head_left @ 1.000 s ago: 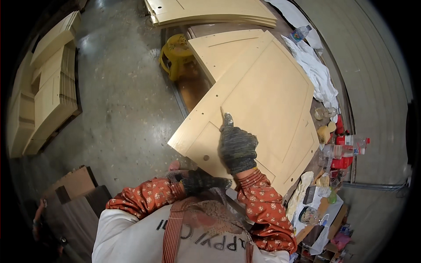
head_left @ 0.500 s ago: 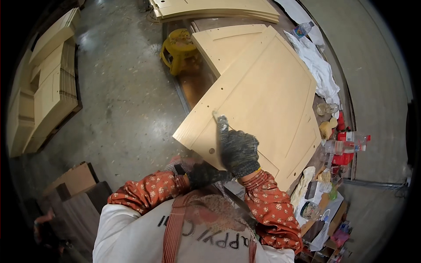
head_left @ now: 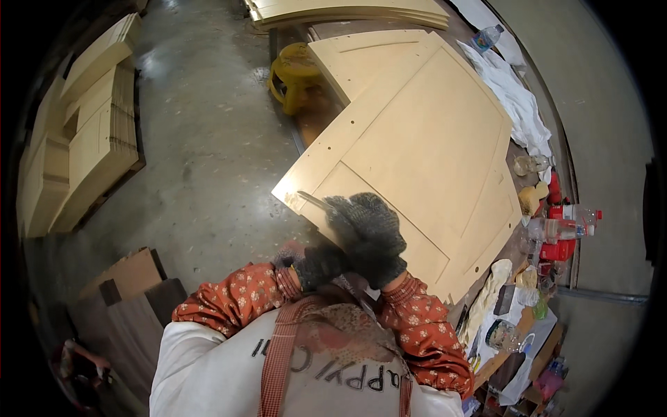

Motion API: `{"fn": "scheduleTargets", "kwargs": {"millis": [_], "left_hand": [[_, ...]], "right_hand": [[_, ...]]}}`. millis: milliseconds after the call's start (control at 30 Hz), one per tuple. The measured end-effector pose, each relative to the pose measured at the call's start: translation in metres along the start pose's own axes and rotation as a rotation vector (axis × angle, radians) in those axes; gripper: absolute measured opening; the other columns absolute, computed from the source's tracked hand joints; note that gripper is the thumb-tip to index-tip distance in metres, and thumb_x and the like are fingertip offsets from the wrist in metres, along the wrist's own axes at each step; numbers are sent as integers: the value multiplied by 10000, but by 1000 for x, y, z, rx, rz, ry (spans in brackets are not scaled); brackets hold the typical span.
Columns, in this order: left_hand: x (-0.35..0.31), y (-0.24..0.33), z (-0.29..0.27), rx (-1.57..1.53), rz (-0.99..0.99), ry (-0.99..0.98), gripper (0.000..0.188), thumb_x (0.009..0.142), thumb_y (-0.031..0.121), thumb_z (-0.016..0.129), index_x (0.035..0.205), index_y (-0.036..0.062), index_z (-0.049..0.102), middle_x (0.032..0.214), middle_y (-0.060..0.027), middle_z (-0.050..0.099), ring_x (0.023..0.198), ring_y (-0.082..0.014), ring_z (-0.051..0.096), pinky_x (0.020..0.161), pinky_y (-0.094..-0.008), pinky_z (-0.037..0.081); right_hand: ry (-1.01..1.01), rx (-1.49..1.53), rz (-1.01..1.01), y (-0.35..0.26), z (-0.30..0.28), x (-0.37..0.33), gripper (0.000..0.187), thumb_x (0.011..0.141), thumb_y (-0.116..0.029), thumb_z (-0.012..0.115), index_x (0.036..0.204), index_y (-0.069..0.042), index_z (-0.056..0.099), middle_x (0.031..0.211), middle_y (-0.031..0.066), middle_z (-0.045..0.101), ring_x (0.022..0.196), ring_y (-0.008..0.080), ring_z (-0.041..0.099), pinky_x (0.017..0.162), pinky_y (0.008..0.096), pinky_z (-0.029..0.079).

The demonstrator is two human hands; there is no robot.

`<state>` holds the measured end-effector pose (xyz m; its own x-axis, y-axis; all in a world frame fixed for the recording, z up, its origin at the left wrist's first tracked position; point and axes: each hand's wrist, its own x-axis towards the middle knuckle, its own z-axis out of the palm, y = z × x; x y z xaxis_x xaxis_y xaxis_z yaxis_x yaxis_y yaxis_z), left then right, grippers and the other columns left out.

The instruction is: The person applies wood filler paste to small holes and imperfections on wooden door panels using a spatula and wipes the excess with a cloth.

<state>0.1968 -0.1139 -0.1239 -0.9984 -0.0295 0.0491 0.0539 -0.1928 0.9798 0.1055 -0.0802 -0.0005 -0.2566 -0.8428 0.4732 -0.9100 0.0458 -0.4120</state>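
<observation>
Pale wooden panel (head_left: pixel 445 139) lay flat in front of the person, set askew and overlapping a second panel (head_left: pixel 365 57); its left corner jutted out over the floor (head_left: pixel 208 132). Right hand (head_left: pixel 369 236), in a dark glove, was over the near-left part of the panel. Its fingers were bent around a slim strip (head_left: pixel 314 200), which pointed toward that corner. Left hand (head_left: pixel 321 267), also gloved, was at the near edge, just beside the right; its finger state could not be told, being partly hidden. A yellow stool (head_left: pixel 295 69) stood left of the second panel; white cloth (head_left: pixel 511 97) lay along the right side.
</observation>
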Motion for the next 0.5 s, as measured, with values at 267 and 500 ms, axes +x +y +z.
{"fn": "scheduleTargets", "kwargs": {"millis": [267, 500], "left_hand": [[-14, -103, 23, -446, -108, 219, 403, 977, 155, 356, 1360, 33, 321, 1349, -116, 410, 1219, -132, 413, 971, -256, 406], [-3, -29, 21, 854, 182, 304, 227, 849, 202, 571, 1051, 114, 629, 952, -106, 640, 834, -221, 615, 737, -321, 500]], "right_hand": [[-501, -322, 27, -21, -5, 15, 244, 757, -265, 590, 946, -118, 636, 744, 86, 583, 747, 262, 581, 618, 368, 456], [-543, -239, -25, 3, -17, 11, 319, 768, -185, 564, 1061, -64, 596, 773, 101, 575, 750, 280, 563, 619, 407, 443]]}}
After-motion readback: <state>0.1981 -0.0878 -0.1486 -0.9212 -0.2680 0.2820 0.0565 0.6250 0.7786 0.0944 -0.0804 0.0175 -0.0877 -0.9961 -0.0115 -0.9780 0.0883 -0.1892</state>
